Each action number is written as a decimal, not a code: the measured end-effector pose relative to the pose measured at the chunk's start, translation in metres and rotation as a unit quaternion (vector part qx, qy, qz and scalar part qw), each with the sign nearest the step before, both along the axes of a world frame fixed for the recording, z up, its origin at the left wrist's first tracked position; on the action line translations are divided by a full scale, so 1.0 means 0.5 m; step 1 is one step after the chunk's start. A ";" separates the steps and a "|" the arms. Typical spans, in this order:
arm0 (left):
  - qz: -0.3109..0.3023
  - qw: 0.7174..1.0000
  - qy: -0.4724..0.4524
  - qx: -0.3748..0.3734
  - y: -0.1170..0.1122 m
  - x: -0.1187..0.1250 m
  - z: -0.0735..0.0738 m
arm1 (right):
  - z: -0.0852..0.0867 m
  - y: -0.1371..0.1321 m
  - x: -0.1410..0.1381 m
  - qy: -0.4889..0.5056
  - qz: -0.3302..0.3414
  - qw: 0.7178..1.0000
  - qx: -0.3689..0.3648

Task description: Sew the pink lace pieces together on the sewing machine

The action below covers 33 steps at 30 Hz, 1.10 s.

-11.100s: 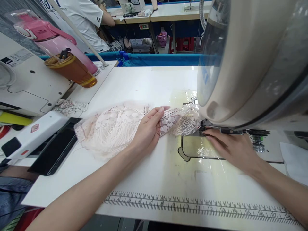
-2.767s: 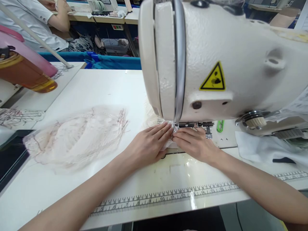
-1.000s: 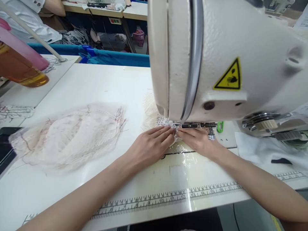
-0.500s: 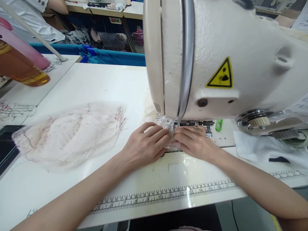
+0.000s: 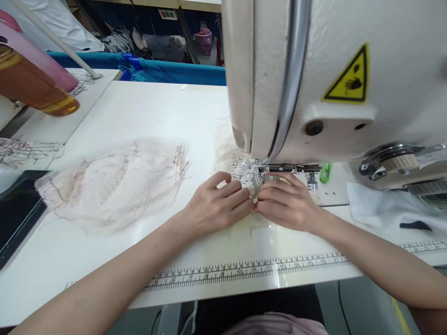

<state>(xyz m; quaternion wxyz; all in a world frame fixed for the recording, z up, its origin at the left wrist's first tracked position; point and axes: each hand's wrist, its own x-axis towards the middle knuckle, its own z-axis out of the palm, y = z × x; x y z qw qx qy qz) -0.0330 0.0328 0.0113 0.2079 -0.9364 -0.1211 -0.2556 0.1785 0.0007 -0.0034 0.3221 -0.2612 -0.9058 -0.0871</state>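
Note:
A piece of pale lace fabric [image 5: 244,168] lies under the presser foot [image 5: 261,168] of a white sewing machine [image 5: 265,83]. My left hand [image 5: 221,200] is closed on its near left edge, with thumb and fingertips pinched. Pressed close beside it, my right hand [image 5: 288,200] pinches the same lace at its near right edge, just below the foot. The fingertips of both hands almost meet, and they cover the lace's near end. The machine head hides part of the fabric behind the needle area.
More sheer lace pieces [image 5: 115,186] lie on the left of the white table [image 5: 167,107]. A dark flat device [image 5: 21,218], a bottle of amber liquid [image 5: 38,88] and a pink bottle [image 5: 45,60] stand further left. White cloth [image 5: 380,204] and a green clip [image 5: 326,173] are at right.
The view has tilted down and shifted left. Both hands have drawn closer together at the lace's near end, and more patterned lace shows between them and the foot.

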 end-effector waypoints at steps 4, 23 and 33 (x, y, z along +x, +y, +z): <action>-0.013 1.000 0.009 -0.012 -0.002 0.002 0.002 | 0.002 -0.003 -0.002 0.007 0.016 1.000 -0.010; 0.034 0.978 0.080 -0.189 0.012 -0.008 -0.009 | -0.017 -0.004 0.000 -0.005 0.029 0.999 -0.020; 0.047 0.977 0.096 -0.182 0.016 -0.010 -0.011 | -0.021 -0.002 0.001 0.001 0.028 1.000 -0.007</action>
